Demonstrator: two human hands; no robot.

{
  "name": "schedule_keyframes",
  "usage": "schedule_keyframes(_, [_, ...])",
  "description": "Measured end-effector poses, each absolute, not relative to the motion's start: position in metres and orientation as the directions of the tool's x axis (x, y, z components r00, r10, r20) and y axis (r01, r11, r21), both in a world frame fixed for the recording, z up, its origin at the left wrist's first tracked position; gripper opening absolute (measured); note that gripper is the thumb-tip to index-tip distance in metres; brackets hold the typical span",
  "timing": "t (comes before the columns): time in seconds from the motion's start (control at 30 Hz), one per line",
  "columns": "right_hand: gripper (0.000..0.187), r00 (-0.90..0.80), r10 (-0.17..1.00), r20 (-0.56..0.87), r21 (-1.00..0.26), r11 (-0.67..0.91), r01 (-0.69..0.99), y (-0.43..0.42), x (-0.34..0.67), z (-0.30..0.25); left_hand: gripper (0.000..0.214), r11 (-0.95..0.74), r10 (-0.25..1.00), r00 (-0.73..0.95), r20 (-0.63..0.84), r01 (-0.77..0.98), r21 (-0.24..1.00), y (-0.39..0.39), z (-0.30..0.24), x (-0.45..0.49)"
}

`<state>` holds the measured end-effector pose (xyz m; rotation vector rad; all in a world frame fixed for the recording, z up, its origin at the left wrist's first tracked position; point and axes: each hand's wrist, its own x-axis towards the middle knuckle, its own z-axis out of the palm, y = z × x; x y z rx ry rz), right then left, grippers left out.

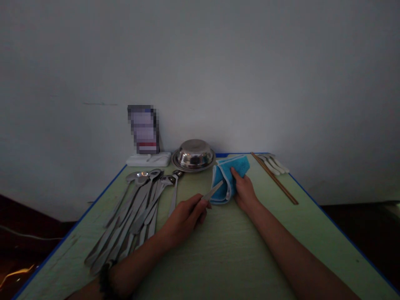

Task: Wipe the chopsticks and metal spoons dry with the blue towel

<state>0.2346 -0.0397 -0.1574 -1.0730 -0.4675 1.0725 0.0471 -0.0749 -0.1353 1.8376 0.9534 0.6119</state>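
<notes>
My left hand (190, 212) is closed around a flat, tapered metal piece of cutlery (213, 190). Its bare end points up and right, in front of the folds of a blue cloth (239, 165) with pale edging. The other end is hidden in my fist, so its kind does not show. My right hand (245, 191) grips the folded cloth, thumb on top. Left of my left hand lies a pile of metal spoons and other cutlery (137, 200), partly behind my left forearm.
An upturned steel bowl (195, 153) sits at the back of the table (225, 258). Left of it, a phone (145, 131) with a blurred screen leans on a white stand (140, 160). Wooden chopsticks (275, 178) and several white-handled utensils (275, 163) lie at the right. A wall rises behind.
</notes>
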Motion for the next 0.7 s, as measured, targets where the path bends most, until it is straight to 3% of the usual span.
schedule_keyframes(0.2, [0.025,0.448,0.883,-0.141,-0.895,0.081,-0.440,-0.0407,0.2343,-0.1585,0.020,-0.258,0.828,0.557,0.059,0.285,0.923,-0.0766,-0.1350,0.0486])
schedule_keyframes(0.3, [0.028,0.446,0.886,-0.128,-0.902,0.083,-0.424,-0.0401,0.2347,-0.1604,0.031,-0.239,0.860,0.498,0.108,0.208,0.948,-0.0769,-0.1354,0.0498])
schedule_keyframes(0.7, [0.034,0.447,0.889,-0.104,-0.947,0.049,-0.318,-0.0407,0.2341,-0.1619,0.018,-0.373,0.802,0.594,0.067,0.409,0.833,-0.0764,-0.1306,0.0478])
